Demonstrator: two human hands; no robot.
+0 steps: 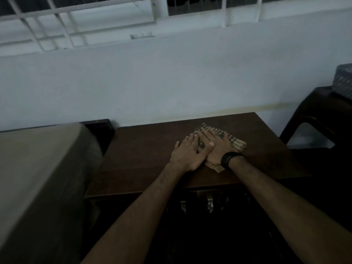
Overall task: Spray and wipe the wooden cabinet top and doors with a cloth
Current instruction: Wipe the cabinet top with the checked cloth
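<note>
On the cabinet top (144, 149), towards its back right, I see the checked cloth (238, 143) pinned flat under my right hand (217, 147), with my left hand (187, 155) overlapping it, both open-fingered. I judge top-wiping underway; doors (209, 216) remain, with no spray bottle visible.

Checked tan-and-dark cloth (236, 142), dark brown cabinet top (144, 149), black wristband (229, 159)
</note>
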